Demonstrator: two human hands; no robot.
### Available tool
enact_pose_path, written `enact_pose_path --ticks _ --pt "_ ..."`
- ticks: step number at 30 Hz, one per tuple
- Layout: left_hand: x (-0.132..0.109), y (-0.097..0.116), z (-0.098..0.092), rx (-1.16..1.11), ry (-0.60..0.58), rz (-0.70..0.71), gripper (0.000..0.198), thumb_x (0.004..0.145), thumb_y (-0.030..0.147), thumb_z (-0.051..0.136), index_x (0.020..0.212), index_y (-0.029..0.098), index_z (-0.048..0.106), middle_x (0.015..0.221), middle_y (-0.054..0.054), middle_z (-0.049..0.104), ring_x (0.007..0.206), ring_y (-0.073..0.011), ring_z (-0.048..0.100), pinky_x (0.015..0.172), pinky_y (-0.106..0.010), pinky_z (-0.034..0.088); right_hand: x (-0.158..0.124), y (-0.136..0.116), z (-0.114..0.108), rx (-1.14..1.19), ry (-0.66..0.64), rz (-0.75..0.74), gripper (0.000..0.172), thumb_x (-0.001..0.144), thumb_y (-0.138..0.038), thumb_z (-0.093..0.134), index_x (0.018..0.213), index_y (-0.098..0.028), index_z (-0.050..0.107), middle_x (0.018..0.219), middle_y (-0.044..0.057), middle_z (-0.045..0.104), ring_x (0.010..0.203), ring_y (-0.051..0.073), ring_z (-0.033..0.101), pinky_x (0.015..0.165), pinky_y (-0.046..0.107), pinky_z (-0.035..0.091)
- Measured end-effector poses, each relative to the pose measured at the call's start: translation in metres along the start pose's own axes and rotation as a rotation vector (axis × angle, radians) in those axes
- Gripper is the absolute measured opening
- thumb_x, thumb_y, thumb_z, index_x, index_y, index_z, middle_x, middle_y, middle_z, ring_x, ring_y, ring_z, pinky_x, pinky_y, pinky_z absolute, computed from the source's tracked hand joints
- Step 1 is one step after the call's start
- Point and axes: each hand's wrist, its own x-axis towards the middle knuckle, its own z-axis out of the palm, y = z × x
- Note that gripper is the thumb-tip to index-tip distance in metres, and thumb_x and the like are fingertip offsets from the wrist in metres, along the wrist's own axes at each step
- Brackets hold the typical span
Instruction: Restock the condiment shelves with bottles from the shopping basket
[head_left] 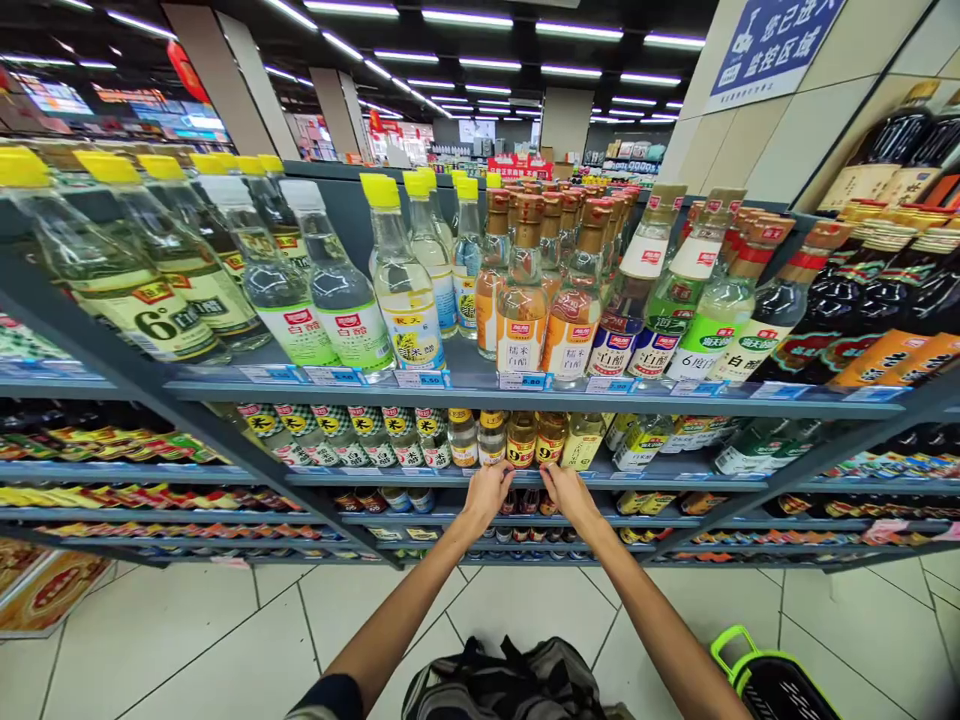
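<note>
The fingers [491, 482] of the left hand [484, 497] and right hand [570, 497] are curled downward, close together and narrowly bunched, over the front lip of a grey metal supermarket shelf [660, 482]; whether they pinch anything behind that lip cannot be told from this view. Just above them stand short glass bottles with yellow caps and amber liquid [521, 440], upright in a row. Full glass like this should feel heavy for its size, stiff, smooth and breakable, so the labelled body seems the surest place to take hold, not the small cap. A black shopping basket with a bright green handle [772, 685] sits low at right
</note>
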Motion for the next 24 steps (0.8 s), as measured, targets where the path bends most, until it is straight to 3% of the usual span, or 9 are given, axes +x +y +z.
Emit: enact_pose_path --ticks 9,17,21,24 --pt "0.0 0.003 0.004 -0.062 0.062 0.009 0.023 0.1 0.03 0.06 0.101 0.021 0.081 0.065 0.0 0.068 0.07 -0.0181 0.064 0.071 -0.025 0.041 0.003 0.001 -0.002 -0.097 -0.011 -0.083 0.027 0.109 -0.02 0.043 0.109 -0.016 0.07 0.098 0.015 0.081 0.089 0.027 0.08 0.075 0.029 0.053" --pt "-0.001 0.001 0.003 -0.036 0.069 0.073 0.031 0.103 0.031 0.055 0.09 0.024 0.082 0.084 -0.005 0.078 0.082 -0.0201 0.072 0.072 -0.027 0.043 0.005 0.007 0.006 -0.059 0.046 -0.119 0.03 0.107 -0.018 0.041 0.103 -0.018 0.07 0.095 0.012 0.081 0.087 0.025 0.08 0.072 0.028 0.053" --pt "-0.009 0.004 -0.002 -0.028 0.058 0.04 0.03 0.101 0.035 0.057 0.118 0.025 0.079 0.082 -0.005 0.077 0.083 -0.0226 0.073 0.075 -0.028 0.046 -0.006 0.004 0.0 0.103 0.18 -0.143 0.034 0.109 -0.037 0.043 0.112 -0.017 0.07 0.088 0.011 0.079 0.077 0.025 0.077 0.072 0.033 0.056" --pt "-0.013 0.019 -0.02 -0.121 0.152 0.027 0.05 0.099 0.041 0.059 0.145 0.021 0.063 0.068 0.001 0.069 0.07 -0.0199 0.069 0.072 -0.027 0.046 -0.007 -0.006 -0.025 0.329 0.388 -0.086 0.051 0.106 -0.058 0.046 0.126 -0.015 0.066 0.084 0.009 0.078 0.063 0.022 0.072 0.065 0.033 0.056"
